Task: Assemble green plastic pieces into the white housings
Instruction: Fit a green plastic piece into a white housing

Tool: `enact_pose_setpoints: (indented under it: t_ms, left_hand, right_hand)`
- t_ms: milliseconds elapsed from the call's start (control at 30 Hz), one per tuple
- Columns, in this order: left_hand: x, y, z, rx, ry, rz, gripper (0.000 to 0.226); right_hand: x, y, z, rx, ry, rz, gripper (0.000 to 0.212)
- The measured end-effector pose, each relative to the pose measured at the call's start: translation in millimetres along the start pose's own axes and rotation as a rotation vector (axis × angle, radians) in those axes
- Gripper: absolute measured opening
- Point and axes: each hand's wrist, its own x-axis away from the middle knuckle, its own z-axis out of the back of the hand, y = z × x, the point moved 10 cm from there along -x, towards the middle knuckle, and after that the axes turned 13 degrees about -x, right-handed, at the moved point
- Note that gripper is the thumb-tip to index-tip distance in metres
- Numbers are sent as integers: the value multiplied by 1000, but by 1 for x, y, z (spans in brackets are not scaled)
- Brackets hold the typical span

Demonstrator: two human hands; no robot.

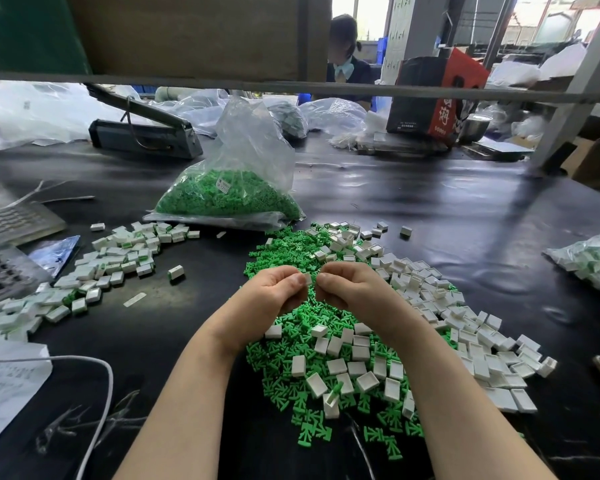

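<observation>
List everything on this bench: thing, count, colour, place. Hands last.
Loose green pieces: a heap, green, front centre under the hands.
Empty white housings: many, white, over and right of that heap.
Finished housings: many, white with green showing, left pile.
Bag of green pieces: one, clear, behind the heap.
Bag of housings: one, clear, right edge.
Heat sealer: one, dark grey, back left.
Box: one, red and black, back right.
Cable: one, white, front left.
Left hand: pinches a white housing.
Right hand: fingers curled at the same housing.

Heat sealer sitting behind on black table; red-black carton standing far right; white cable lying front left.
</observation>
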Motion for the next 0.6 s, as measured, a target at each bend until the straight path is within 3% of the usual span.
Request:
enact_pose_setpoints:
  t_ms: [600]
  left_hand:
    - [2, 2, -2, -36, -33, -10, 24]
  right_hand:
    - [2, 7, -9, 2, -100, -83, 24]
